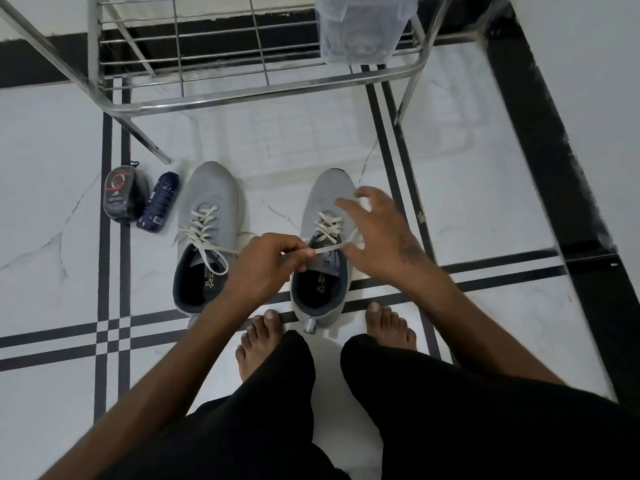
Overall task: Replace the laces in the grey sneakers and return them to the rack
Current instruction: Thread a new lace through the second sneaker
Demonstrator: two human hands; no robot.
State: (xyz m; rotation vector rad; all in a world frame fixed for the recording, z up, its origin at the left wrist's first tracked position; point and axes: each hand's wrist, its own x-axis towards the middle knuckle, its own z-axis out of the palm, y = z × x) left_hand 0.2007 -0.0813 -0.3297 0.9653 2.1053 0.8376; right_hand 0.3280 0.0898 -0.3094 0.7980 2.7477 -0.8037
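Two grey sneakers stand side by side on the tiled floor, toes pointing away from me. The left sneaker (211,216) is laced with a cream lace whose loose ends trail over its opening. The right sneaker (327,209) has a cream lace (329,248) crossed through its eyelets. My left hand (266,265) pinches one end of that lace and holds it taut over the shoe's opening. My right hand (377,233) hovers over the shoe's right side with fingers spread, blurred, and its thumb is near the lace.
A steel wire rack (256,95) stands just beyond the sneakers, with a translucent plastic tub (363,26) on its right side. A shoe-polish sponge pack (121,195) and a dark spray can (159,202) lie left of the sneakers. My bare feet sit behind the right sneaker.
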